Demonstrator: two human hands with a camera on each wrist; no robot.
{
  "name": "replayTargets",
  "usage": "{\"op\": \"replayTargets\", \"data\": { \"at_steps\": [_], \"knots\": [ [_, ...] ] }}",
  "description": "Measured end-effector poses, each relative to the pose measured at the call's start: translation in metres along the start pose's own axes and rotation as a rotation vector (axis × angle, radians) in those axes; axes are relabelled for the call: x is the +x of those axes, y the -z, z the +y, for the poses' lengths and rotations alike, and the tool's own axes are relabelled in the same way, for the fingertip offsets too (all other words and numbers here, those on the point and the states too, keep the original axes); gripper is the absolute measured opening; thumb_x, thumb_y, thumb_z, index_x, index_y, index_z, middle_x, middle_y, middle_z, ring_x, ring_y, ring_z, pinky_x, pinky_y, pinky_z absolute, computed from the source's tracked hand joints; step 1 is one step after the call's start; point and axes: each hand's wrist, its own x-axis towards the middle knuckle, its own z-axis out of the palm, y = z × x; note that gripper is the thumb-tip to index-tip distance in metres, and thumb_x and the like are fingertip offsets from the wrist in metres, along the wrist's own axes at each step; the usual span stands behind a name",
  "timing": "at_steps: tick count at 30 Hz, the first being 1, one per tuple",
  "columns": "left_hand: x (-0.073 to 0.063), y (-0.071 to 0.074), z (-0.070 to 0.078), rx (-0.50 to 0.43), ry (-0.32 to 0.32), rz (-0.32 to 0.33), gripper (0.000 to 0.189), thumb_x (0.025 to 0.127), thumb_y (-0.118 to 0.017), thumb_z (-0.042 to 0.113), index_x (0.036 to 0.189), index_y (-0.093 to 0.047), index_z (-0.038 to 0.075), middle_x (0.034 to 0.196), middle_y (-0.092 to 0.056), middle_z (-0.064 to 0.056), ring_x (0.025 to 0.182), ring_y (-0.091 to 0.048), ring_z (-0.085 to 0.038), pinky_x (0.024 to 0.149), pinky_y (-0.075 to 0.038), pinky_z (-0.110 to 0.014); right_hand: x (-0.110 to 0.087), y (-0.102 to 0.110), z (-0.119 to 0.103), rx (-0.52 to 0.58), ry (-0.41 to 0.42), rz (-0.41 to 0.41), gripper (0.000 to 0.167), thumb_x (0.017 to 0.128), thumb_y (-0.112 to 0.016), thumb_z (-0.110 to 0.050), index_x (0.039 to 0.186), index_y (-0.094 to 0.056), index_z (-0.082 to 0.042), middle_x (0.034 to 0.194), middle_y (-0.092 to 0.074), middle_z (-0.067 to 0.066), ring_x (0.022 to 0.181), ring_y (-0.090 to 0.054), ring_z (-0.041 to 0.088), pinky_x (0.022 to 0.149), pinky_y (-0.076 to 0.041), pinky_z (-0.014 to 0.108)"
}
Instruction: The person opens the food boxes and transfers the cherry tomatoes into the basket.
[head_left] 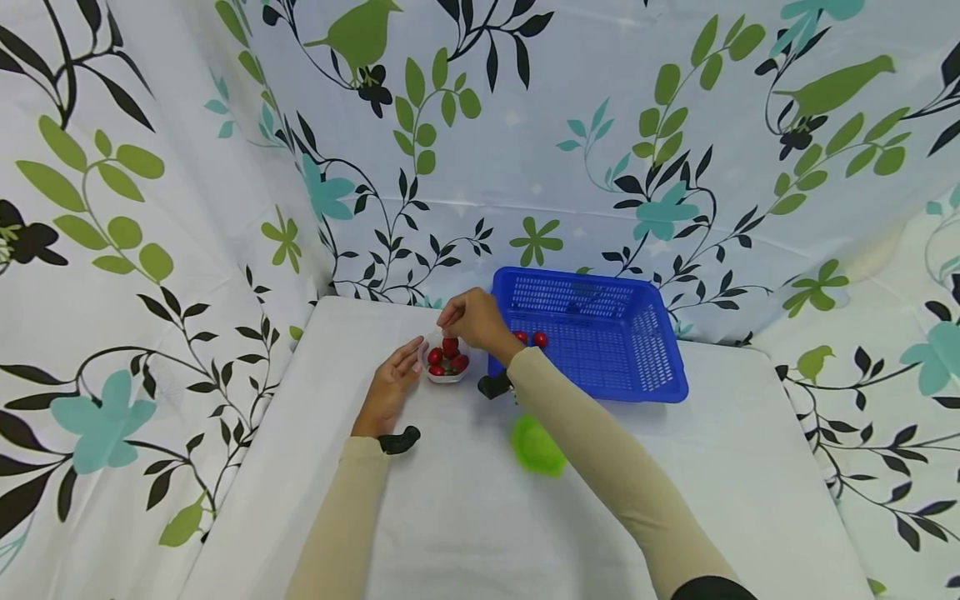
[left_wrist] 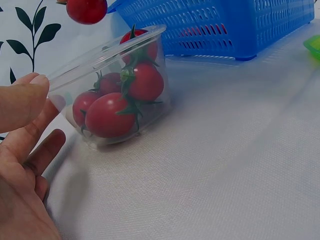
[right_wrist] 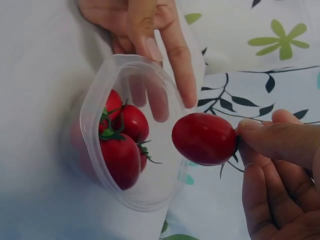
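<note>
My right hand (head_left: pixel 472 321) is above a clear plastic tub (head_left: pixel 447 378). Thumb and fingers pinch a red cherry tomato (right_wrist: pixel 205 139) by its green stem end, just over the tub's opening in the right wrist view. Inside the tub lie several cherry tomatoes (left_wrist: pixel 111 115) with green stems. My left hand (head_left: pixel 390 387) is at the tub's left side, fingers fairly straight along the outer wall. Its thumb (left_wrist: pixel 37 90) is right at the rim. Two more tomatoes (head_left: pixel 540 339) lie in the blue plastic basket (head_left: pixel 667 379), partly behind the right wrist.
The blue basket stands at the back of the white-covered table (head_left: pixel 465 517), just right of the tub. A bright green bowl-like item (head_left: pixel 536 448) lies in front of it, partly under my right forearm. A patterned curtain (head_left: pixel 525 167) hangs behind the table.
</note>
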Motion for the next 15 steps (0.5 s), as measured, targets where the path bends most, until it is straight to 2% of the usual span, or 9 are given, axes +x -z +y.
{"op": "replayTargets", "data": {
  "at_steps": [6,15],
  "knots": [
    [0.001,0.000,-0.002,-0.011,-0.003,-0.007,0.054,0.110,-0.056,0.007,0.161,-0.047,0.018,0.169,-0.045,-0.003,0.161,-0.034,-0.017,0.134,-0.020,-0.044,-0.004,0.018,0.003,0.062,0.031,0.036,0.013,0.085,-0.088,-0.001,0.085,-0.083,-0.013,0.085,-0.080,0.003,0.077,-0.074,0.016,0.068,-0.060,0.027],
    [-0.001,0.000,0.000,0.015,0.020,0.007,0.054,0.109,-0.058,0.010,0.161,-0.048,0.023,0.170,-0.044,0.001,0.162,-0.031,-0.015,0.134,-0.021,-0.043,-0.006,0.050,0.011,0.153,0.013,0.112,0.009,0.085,-0.087,-0.001,0.088,-0.082,-0.007,0.087,-0.080,0.007,0.081,-0.076,0.020,0.077,-0.062,0.030]
  ]
}}
